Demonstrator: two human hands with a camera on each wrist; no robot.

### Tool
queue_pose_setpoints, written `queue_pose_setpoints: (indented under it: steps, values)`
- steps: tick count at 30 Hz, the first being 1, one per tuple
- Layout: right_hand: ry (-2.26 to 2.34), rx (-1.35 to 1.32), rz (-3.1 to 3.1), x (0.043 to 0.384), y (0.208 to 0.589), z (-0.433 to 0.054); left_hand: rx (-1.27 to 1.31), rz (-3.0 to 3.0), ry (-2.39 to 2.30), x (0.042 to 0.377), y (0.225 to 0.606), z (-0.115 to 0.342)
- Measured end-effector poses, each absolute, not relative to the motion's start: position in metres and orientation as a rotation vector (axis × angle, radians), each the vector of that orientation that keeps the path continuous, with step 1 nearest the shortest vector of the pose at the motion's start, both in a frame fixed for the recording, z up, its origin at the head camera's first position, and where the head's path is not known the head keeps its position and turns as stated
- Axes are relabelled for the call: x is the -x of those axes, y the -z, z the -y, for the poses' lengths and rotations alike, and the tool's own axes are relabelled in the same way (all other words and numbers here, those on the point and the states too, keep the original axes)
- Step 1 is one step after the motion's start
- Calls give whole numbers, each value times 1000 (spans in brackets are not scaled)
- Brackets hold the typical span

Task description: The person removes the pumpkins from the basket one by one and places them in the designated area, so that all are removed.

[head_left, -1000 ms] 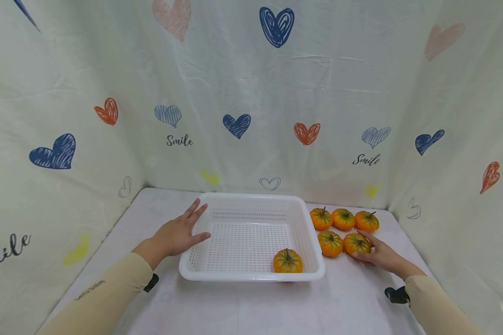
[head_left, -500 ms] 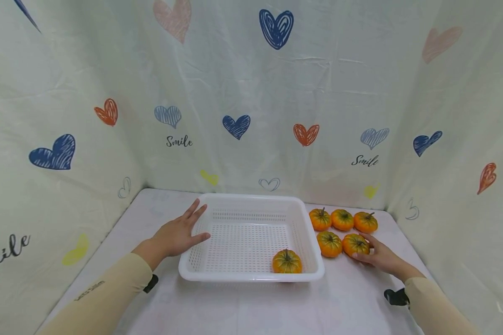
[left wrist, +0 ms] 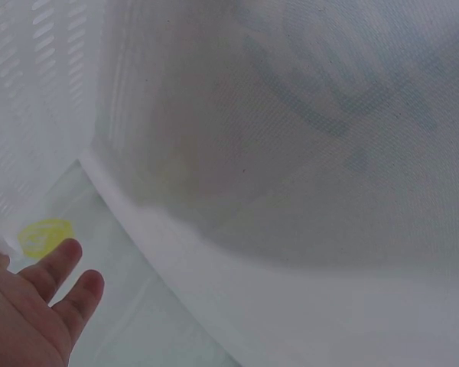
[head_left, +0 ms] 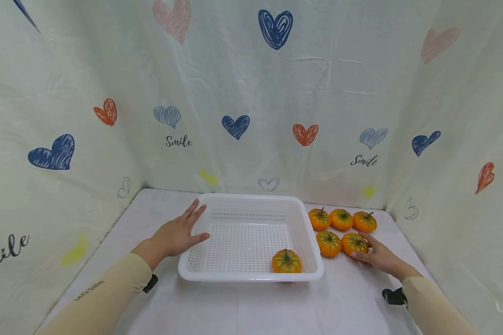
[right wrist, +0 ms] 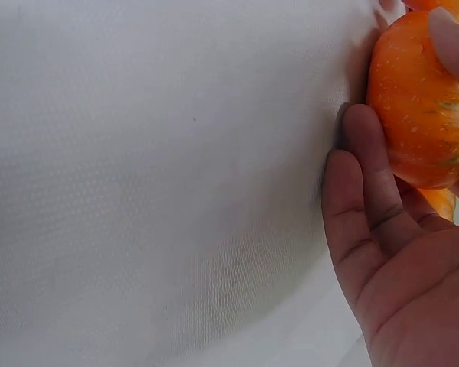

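My left hand point(head_left: 177, 236) has its fingers spread over the left rim of a white plastic basket point(head_left: 251, 277). In the left wrist view two straight fingers point(left wrist: 80, 302) show beside the basket's slotted wall. One orange-and-green pumpkin point(head_left: 287, 261) sits inside the basket, at the front right corner. To the right, my right hand point(head_left: 380, 258) holds another small pumpkin point(head_left: 354, 244) on the table, at the right end of the front row. The right wrist view shows the thumb on one side of this pumpkin point(right wrist: 417, 103) and fingers curled along the other side.
Close by the held pumpkin are a front-row pumpkin point(head_left: 329, 244) and three in the back row, including the far right pumpkin point(head_left: 364, 222). The white-covered table point(head_left: 243, 309) is enclosed by a pale curtain point(head_left: 251, 83) printed with hearts.
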State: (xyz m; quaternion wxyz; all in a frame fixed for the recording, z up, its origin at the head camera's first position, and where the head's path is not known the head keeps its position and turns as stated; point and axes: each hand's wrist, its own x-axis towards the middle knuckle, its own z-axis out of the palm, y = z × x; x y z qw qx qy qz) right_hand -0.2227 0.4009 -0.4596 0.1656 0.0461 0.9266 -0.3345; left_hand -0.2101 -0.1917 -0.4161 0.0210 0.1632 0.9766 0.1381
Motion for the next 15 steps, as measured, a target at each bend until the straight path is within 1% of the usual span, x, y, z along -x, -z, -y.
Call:
queue_pose_setpoints:
  steps: [15]
  values:
    - [964, -116, -2643, 221, 457, -400, -527, -3029, -430, 212, 418, 194]
